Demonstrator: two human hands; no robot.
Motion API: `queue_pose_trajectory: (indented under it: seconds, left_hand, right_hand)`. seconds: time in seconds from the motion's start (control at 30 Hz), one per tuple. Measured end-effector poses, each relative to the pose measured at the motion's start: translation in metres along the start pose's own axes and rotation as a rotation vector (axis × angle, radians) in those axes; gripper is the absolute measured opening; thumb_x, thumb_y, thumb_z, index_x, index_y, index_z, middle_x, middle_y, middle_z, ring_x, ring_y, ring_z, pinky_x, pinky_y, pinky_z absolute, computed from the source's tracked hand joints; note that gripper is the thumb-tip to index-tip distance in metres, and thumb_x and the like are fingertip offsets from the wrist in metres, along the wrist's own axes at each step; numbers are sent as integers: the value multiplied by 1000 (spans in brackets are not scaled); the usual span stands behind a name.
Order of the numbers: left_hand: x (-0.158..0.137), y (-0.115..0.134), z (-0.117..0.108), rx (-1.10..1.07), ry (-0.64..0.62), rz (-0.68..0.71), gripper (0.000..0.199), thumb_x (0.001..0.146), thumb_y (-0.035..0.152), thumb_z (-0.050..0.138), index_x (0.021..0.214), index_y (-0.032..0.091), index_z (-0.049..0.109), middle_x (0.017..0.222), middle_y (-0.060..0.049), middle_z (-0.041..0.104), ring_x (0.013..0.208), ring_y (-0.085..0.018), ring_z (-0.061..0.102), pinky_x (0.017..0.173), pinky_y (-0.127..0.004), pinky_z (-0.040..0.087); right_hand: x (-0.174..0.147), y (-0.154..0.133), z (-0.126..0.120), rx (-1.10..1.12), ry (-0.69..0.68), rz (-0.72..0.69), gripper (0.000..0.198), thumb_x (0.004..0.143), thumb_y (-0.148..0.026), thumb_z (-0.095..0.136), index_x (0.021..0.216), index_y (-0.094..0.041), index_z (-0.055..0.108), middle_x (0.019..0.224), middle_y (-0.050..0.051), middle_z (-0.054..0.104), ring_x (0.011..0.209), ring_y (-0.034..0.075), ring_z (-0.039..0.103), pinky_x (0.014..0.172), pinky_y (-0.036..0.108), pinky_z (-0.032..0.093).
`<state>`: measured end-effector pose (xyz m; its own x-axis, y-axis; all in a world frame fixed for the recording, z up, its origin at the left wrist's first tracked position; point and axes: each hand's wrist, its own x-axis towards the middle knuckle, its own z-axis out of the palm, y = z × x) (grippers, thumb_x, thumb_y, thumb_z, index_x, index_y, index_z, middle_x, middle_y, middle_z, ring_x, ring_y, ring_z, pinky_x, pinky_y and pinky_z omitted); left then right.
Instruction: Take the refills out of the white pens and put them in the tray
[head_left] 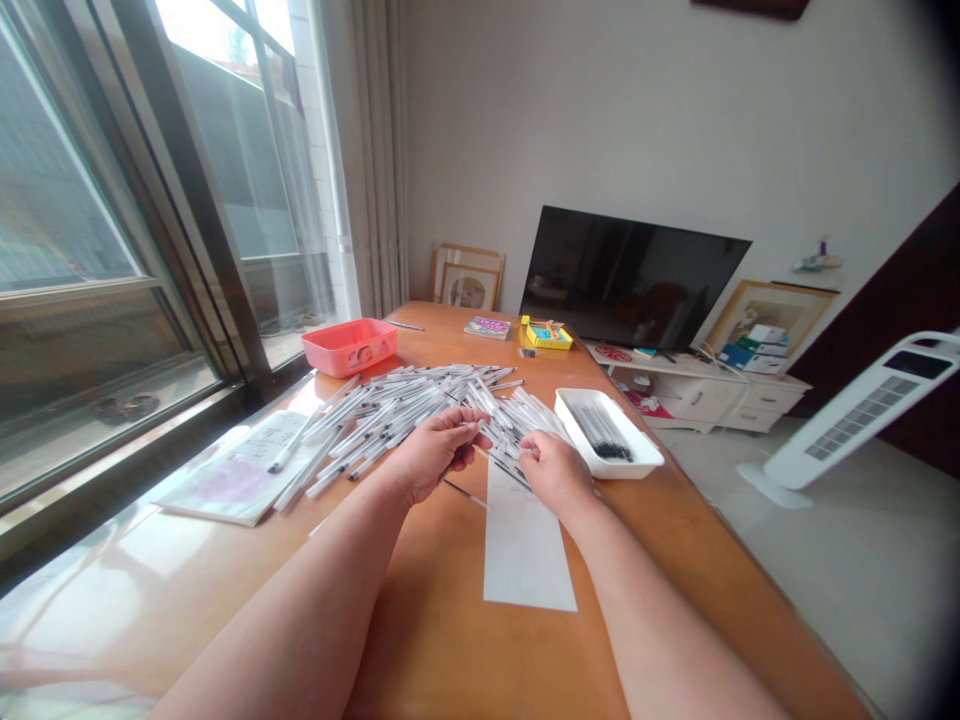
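My left hand (448,447) is closed in a pinch above the near edge of a pile of clear pens (405,405). A small pale pen part shows at its fingertips, and something dark lies under the curled fingers. To its right, my right hand (556,470) is closed too, thumb against forefinger; what it pinches is too small to make out. A white paper strip (527,560) lies on the table beneath and between the hands. Beside the strip rests a thin pen refill (466,493). Just past my right hand stands a white tray (646,462) holding several black-tipped pens (600,425).
A red plastic basket (349,350) stands behind the pile, near the window. Pens overlap a booklet (225,480) at the left. Farther back on the wooden table (450,620) are a colourful book (487,328) and a yellow box (549,340). A tower fan (847,420) stands right.
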<state>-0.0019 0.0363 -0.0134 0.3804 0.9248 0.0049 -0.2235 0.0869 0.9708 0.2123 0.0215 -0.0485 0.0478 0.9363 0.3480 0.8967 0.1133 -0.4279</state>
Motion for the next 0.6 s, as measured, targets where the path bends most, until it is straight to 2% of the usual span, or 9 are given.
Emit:
queue_pose_trajectory:
  seconds: [0.3,0.6]
  left_hand:
    - [0,4,-5,-21,29,50,29,84,31,68,109,16,61,86,-9,70,55,-7,47,50,-19,34]
    - [0,7,-9,-40,57,58,31,83,31,69,109,17,60,86,-9,71,56,-8,48,50,-18,34]
  right_hand:
    - [1,23,-15,151,-12,139,14,78,-27,57,85,-25,69,74,-1,67,67,17,57,59,25,35]
    - [1,34,-19,248,-19,184,13,74,-22,59,82,-24,69,65,-1,66,59,16,56,56,25,36]
